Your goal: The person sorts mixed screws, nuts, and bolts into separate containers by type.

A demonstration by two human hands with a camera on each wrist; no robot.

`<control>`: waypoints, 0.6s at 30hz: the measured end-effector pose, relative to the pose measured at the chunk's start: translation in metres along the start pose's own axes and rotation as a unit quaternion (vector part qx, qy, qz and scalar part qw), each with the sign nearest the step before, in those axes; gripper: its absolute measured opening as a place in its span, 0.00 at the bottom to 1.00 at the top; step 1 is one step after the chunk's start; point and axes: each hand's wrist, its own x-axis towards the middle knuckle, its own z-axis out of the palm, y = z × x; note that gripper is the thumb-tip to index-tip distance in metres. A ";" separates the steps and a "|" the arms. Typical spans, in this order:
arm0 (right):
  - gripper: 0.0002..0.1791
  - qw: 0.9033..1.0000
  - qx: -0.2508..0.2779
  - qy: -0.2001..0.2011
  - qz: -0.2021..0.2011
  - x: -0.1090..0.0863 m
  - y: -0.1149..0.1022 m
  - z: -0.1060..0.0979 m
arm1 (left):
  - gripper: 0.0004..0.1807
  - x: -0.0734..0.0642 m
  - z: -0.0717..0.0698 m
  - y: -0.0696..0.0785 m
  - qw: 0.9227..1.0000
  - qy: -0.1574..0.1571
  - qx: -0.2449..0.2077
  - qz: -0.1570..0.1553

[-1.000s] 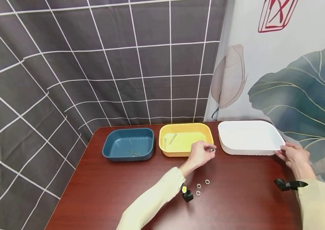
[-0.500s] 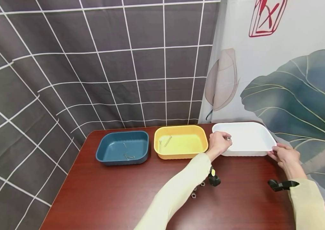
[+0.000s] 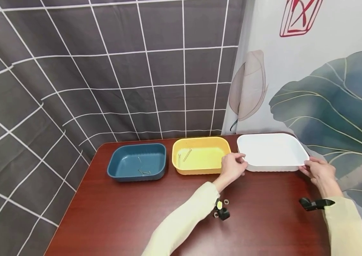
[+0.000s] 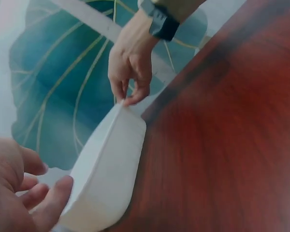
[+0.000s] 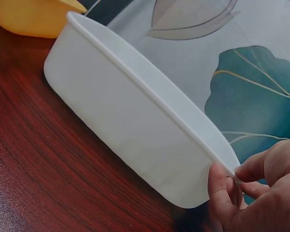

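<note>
My right hand [image 3: 320,173] pinches the near right corner of the white tray [image 5: 116,111] between thumb and fingers. By the left end of that tray is my left hand [image 3: 231,166], its loosely bent fingers apart and nothing seen between them in the left wrist view. Whether its fingertips touch the rim I cannot tell. Metal nuts [image 3: 226,201] lie on the table near my left wrist, partly covered by the black wrist camera [image 3: 223,213]. No nut shows inside the white tray from the head view.
Left of the white tray stands a yellow tray [image 3: 200,171] with long screws [image 3: 187,155] in it. Further left is a blue tray [image 3: 136,177] holding several small screws [image 3: 145,173]. The dark red table [image 3: 120,213] meets hanging curtains [image 3: 155,71] behind.
My left hand carried a nut right, over the white tray, then came back left without a visible nut. My right hand has kept its hold on the tray's corner.
</note>
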 end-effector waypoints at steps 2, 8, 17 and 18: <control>0.16 1.000 -0.003 0.002 0.001 0.000 -0.001 0.000 | 0.09 -0.013 -0.011 -0.006 0.999 -0.009 -0.033 -0.009; 0.15 1.000 -0.002 0.001 0.003 0.001 -0.004 0.000 | 0.04 -0.049 -0.043 -0.035 0.999 -0.007 0.040 -0.014; 0.16 1.000 0.008 0.004 0.010 0.004 0.000 0.001 | 0.08 -0.085 -0.078 -0.072 0.993 -0.009 0.112 -0.038; 0.16 1.000 0.004 0.005 0.011 0.005 0.001 0.001 | 0.09 -0.088 -0.081 -0.074 0.993 -0.012 0.114 -0.041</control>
